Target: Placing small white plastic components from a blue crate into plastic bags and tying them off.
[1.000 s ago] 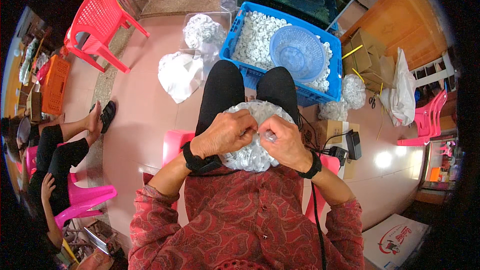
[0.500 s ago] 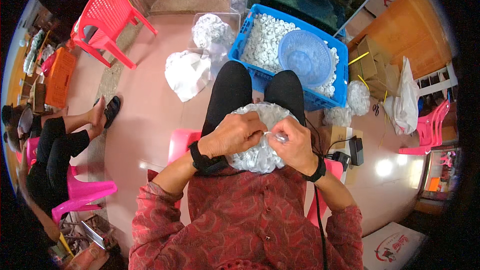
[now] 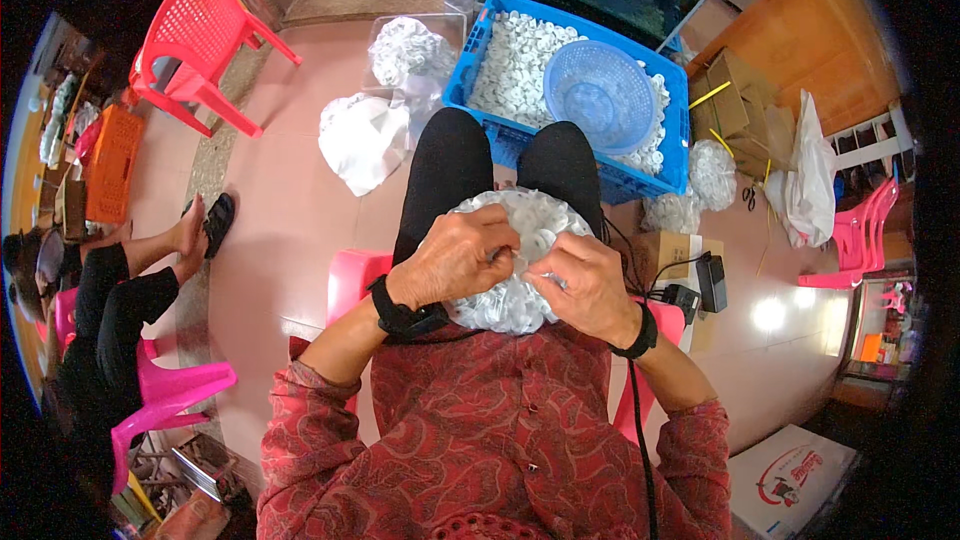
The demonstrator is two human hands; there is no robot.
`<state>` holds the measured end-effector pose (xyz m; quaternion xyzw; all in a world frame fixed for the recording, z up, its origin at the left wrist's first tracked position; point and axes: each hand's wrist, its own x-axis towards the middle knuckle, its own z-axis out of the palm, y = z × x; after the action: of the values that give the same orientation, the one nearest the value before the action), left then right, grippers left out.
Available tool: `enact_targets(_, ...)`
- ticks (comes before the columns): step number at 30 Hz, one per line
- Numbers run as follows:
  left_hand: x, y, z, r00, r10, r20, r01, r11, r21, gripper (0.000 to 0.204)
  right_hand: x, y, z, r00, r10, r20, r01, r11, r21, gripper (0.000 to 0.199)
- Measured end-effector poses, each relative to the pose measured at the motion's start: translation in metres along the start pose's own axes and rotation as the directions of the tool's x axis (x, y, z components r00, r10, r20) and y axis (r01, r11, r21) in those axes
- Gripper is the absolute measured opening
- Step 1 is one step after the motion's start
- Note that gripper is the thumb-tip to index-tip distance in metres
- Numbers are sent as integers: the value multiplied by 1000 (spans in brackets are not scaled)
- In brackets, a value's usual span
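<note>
Hands (image 3: pixel 452 258) (image 3: pixel 588 288) curl over a clear bag (image 3: pixel 508 308) of white pieces (image 3: pixel 540 216), left pinching its top, right's grip unclear.

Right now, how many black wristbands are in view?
2: the left wristband, just behind the left hand, and the right wristband, just behind the right hand. Others may be hidden in the dark edges.

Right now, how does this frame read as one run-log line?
left hand: at clear plastic bag of white pieces; right hand: at same bag; grips: unclear; bag: on lap; round blue basket: in blue crate
</note>
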<state>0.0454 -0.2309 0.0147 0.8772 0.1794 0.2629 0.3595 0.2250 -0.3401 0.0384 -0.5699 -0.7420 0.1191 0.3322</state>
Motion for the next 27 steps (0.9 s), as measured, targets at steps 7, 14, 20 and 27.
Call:
enact_targets(7, 0, -1, 0, 999, -4, 32, 3, 999, 34, 12, -8, -4, -9, 993, -34, 112, 34, 999, -4, 9)
enact_targets(14, 1, -3, -2, 1000, 14, 21, -14, 1000, 11, 12, -9, -3, -13, 993, -5, 115, -1, 999, 50, 8)
enact_targets(20, 2, 7, -10, 991, -81, 107, 90, 993, -82, 23, -6, -4, -20, 987, 111, 120, -125, 985, 120, 9)
enact_targets(27, -2, 9, -7, 992, 2, 124, -3, 1000, 8, 24, -2, -6, -20, 984, 120, 132, -136, 983, 123, 10)
